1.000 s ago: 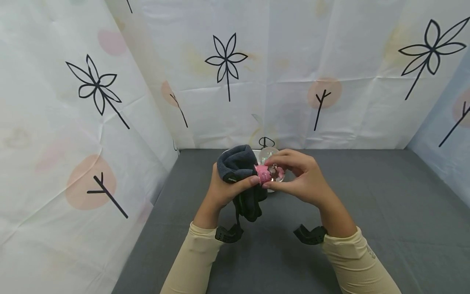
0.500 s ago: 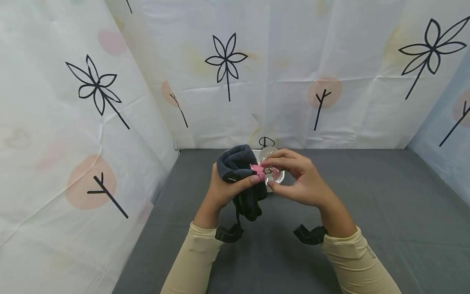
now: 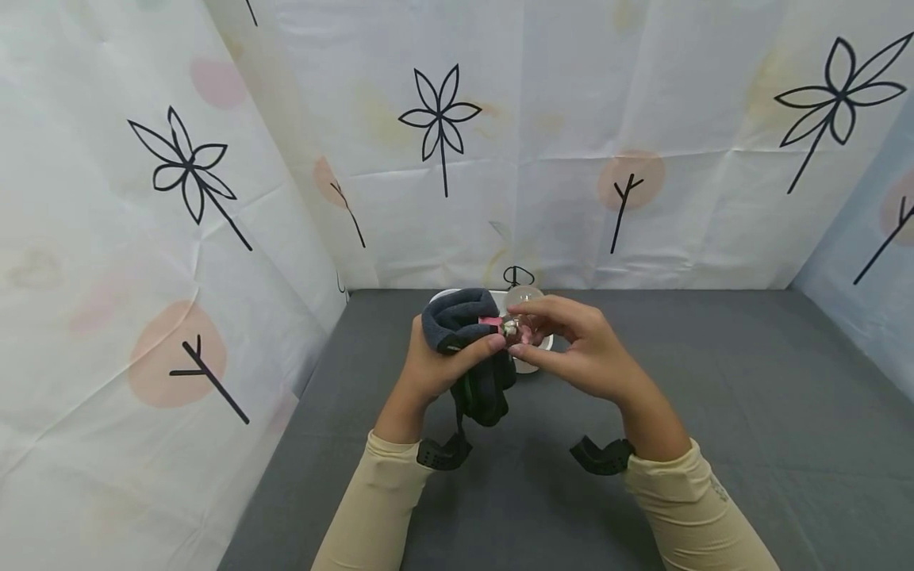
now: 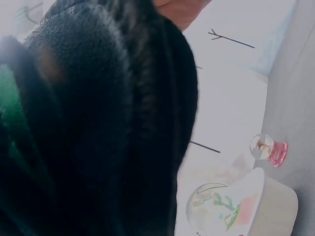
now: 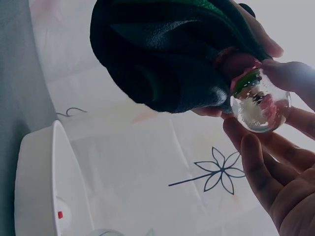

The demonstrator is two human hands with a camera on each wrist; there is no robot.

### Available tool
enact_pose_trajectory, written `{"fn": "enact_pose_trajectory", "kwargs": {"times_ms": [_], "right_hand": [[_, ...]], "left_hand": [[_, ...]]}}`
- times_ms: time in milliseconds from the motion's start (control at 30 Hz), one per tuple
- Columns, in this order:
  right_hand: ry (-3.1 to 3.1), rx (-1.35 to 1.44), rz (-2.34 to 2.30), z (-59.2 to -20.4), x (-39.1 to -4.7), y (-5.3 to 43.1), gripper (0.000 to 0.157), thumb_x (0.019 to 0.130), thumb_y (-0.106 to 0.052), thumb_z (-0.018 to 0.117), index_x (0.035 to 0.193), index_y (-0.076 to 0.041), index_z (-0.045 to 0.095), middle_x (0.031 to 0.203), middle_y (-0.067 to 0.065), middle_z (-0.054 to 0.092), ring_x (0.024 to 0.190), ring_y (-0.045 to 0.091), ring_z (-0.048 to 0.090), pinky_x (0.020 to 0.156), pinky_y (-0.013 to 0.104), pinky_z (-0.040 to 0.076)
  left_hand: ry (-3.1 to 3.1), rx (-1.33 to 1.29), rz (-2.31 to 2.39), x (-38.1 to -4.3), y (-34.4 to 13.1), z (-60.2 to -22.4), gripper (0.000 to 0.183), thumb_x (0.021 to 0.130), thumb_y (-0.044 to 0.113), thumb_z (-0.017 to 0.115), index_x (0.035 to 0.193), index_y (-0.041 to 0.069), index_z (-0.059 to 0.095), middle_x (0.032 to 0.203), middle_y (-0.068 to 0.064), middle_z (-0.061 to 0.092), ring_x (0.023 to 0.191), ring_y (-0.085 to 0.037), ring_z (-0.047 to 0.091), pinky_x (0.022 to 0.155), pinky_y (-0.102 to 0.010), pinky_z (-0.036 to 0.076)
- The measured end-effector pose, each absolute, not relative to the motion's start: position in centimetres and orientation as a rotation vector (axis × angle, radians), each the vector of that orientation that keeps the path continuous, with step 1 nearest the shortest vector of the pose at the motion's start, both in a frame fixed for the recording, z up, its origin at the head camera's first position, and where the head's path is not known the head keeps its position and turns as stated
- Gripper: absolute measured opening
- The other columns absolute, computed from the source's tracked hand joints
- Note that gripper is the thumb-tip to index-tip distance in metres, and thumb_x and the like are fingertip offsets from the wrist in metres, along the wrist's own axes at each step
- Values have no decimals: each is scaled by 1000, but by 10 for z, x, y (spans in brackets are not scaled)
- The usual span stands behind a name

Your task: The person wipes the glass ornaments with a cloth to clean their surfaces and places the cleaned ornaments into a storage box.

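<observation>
White fabric printed with black line flowers and pale blots formed the backdrop [image 3: 543, 222] behind and beside you, and below it stretched the grey, cloth-covered worktop [image 3: 714, 381]. Your arms came in over it in stretchy cream sleeves [image 3: 374, 500]. A smooth white plastic bin [image 5: 37, 172] stood beyond your hands, mostly hidden from the head view. In front of you, raised above the worktop, was a thick, folded, slate-blue and black cloth [image 3: 464, 305] with a green patch. Your left hand [image 3: 432, 369] gripped that cloth, its thumb laid across the near side. Your right hand [image 3: 589, 341] had thumb and fingers curved round the clear ball of the small snow globe described last, pinching it. A larger clear globe with green shapes inside [image 4: 214, 201] showed at the bin's rim; whether it sat inside, you could not tell. Near the bin, a small pink-based globe [image 4: 269, 149] stood upright on the worktop. Between your hands was the small clear glass snow globe with a pink base [image 5: 263, 110], tilted, its base against the cloth.
</observation>
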State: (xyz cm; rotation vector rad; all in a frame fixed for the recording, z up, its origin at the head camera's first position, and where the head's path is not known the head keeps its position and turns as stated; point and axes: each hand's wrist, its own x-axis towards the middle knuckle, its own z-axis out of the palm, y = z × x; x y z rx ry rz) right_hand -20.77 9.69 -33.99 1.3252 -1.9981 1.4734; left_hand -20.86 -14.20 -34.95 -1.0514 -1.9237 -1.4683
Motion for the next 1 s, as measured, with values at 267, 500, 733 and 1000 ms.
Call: {"fn": "enact_pose_trajectory", "kwargs": {"times_ms": [267, 500, 733, 1000], "right_hand": [[-2113, 1167, 1368, -343, -208, 97, 34, 96, 2, 75, 129, -3, 74, 108, 7, 79, 84, 7, 71, 73, 22, 57], [-2130, 1157, 1391, -343, -209, 97, 35, 97, -3, 75, 131, -4, 73, 110, 8, 78, 86, 7, 72, 74, 22, 57], [-2072, 1220, 1482, -342, -210, 97, 52, 94, 7, 74, 144, -5, 64, 142, 8, 66, 116, 13, 69, 92, 27, 61], [-1968, 1343, 1505, -343, -212, 99, 60, 81, 18, 81, 137, 3, 66, 141, 17, 65, 127, 14, 64, 92, 27, 61]], "left_hand": [[-1987, -1034, -1466, -205, -142, -349, 29, 85, 8, 87, 113, 9, 78, 113, -6, 75, 102, -20, 69, 92, -35, 60], [-1952, -1036, -1371, -206, -142, -349, 22, 85, 12, 88, 105, 12, 79, 109, -5, 74, 99, -18, 67, 88, -34, 59], [-1932, -953, -1320, -208, -142, -349, 25, 82, 12, 90, 106, 10, 81, 111, -9, 76, 103, -22, 71, 93, -36, 60], [-1930, -929, -1347, -208, -142, -350, 25, 83, 12, 90, 106, 8, 81, 109, -9, 77, 99, -21, 72, 92, -36, 60]]}}
